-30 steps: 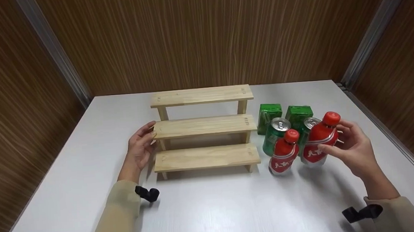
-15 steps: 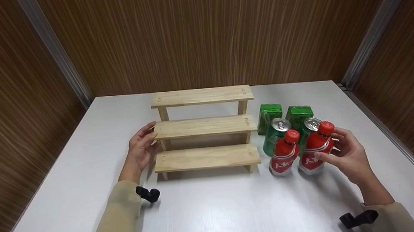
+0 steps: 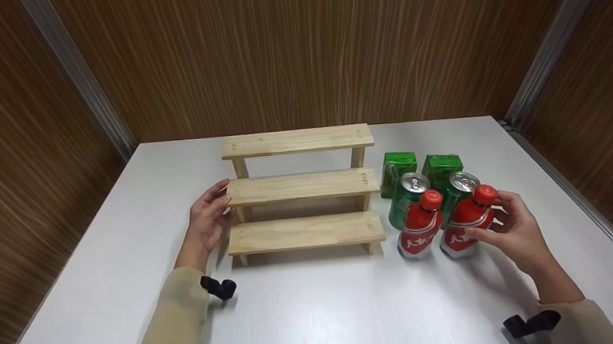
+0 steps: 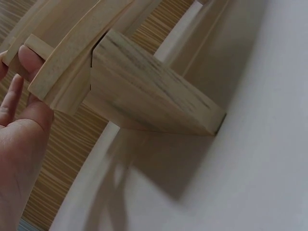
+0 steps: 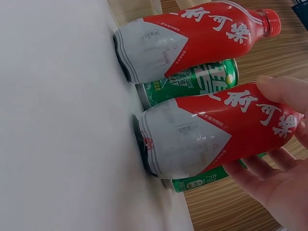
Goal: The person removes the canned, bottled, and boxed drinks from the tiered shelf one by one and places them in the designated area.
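My left hand (image 3: 207,219) pinches the left end of the middle board of a three-step wooden display stand (image 3: 302,187); in the left wrist view its thumb and fingertips meet the board's end (image 4: 62,72). At the right, my right hand (image 3: 518,235) grips a cola bottle (image 3: 459,235) with a red cap and a red and white label. The thumb lies across its front and the fingers reach round the far side. In the right wrist view that bottle (image 5: 192,137) stands upright, its base at the white table. A matching bottle (image 3: 419,234) stands just left of it.
Behind the bottles stand two green drink cans (image 3: 414,183) with silver tops, and behind those two green carton boxes (image 3: 399,161). All are right of the stand on the white table (image 3: 316,306). Wood-grain panels (image 3: 298,54) enclose the back and sides.
My right hand has brought its bottle down and slightly left and nearer, level with the other bottle; over the last half second it barely moves. The left hand keeps its place on the stand.
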A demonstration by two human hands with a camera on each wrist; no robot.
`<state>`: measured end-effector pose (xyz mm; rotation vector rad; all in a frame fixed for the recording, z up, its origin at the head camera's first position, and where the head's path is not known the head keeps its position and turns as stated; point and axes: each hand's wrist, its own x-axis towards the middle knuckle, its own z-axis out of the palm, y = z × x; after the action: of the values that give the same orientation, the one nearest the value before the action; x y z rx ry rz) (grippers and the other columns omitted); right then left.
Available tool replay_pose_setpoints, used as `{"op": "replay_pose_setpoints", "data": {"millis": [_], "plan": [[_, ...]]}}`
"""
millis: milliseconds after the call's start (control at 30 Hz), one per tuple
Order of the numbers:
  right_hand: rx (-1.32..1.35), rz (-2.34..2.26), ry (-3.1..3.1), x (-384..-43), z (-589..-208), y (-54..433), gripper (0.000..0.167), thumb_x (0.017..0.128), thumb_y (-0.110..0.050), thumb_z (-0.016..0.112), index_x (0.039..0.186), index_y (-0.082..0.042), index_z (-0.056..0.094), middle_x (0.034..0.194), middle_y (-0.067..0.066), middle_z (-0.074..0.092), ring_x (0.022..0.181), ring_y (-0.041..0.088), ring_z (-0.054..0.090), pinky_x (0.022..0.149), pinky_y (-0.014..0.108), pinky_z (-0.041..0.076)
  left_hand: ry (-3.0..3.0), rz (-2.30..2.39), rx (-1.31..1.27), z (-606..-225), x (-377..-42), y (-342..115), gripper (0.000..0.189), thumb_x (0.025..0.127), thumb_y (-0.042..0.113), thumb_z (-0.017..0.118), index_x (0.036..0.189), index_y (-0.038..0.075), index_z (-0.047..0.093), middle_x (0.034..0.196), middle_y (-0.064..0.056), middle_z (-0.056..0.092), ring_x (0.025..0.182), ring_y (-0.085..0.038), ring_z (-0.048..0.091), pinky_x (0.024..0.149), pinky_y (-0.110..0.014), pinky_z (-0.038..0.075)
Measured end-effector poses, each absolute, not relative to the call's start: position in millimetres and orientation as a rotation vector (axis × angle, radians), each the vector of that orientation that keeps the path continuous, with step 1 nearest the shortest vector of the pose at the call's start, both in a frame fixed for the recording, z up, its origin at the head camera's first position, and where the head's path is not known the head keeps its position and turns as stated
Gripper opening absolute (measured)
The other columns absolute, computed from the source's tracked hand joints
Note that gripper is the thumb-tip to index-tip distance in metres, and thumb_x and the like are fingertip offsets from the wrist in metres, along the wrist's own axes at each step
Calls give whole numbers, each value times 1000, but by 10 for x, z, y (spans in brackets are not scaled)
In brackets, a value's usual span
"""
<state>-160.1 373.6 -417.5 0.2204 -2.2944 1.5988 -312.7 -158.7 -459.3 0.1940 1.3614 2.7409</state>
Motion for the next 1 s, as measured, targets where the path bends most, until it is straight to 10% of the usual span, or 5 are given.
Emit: {"op": "replay_pose_setpoints", "data": {"millis": [1000], "plan": [[489, 1727, -2081, -1525, -3914, 3768, 65, 77, 20, 60, 134, 3, 34, 124, 16, 49, 111, 20, 51, 89, 19, 43, 1296, 2757, 171, -4535, -3080, -1589, 34, 87, -7, 55, 120, 2, 55, 116, -11, 50, 91, -17, 57, 68, -26, 47]]}}
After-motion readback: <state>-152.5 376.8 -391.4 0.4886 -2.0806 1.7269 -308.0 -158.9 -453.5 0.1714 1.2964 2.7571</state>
